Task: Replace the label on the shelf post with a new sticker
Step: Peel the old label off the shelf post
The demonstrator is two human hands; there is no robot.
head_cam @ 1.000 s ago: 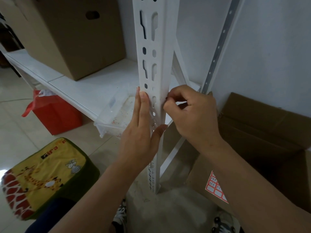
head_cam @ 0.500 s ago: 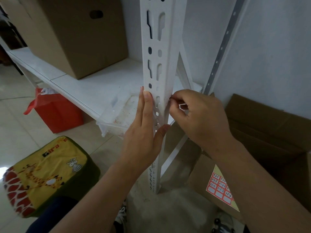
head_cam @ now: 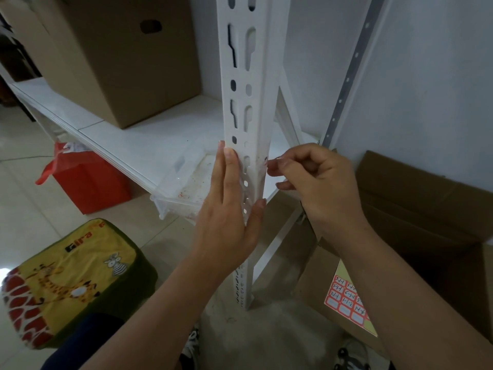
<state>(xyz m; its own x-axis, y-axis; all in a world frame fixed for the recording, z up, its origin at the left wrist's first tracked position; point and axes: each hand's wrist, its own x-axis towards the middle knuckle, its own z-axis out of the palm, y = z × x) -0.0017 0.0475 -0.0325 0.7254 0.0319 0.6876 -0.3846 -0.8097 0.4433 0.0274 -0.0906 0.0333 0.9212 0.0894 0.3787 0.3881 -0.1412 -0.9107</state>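
A white slotted shelf post [head_cam: 248, 76] rises through the middle of the view. My left hand [head_cam: 226, 209] lies flat along its front face, thumb hooked round the right edge, holding it steady. My right hand [head_cam: 317, 188] pinches its thumb and forefinger at the post's right edge, on a small white label [head_cam: 264, 162] with red and dark marks; most of the label is hidden by the edge and my fingers. A sheet of red-bordered stickers [head_cam: 344, 297], some handwritten, lies on a cardboard flap at the lower right.
A large cardboard box [head_cam: 120, 57] stands on the white shelf [head_cam: 149, 140]; a clear plastic tub [head_cam: 184, 190] sits at its edge. On the floor are a red bag [head_cam: 88, 180], a giraffe-print stool [head_cam: 69, 279] and an open cardboard box [head_cam: 426, 214] on the right.
My right hand's pinch has worked at the post's right edge and drawn slightly outward. My left hand has stayed flat on the post. The view has shifted a little.
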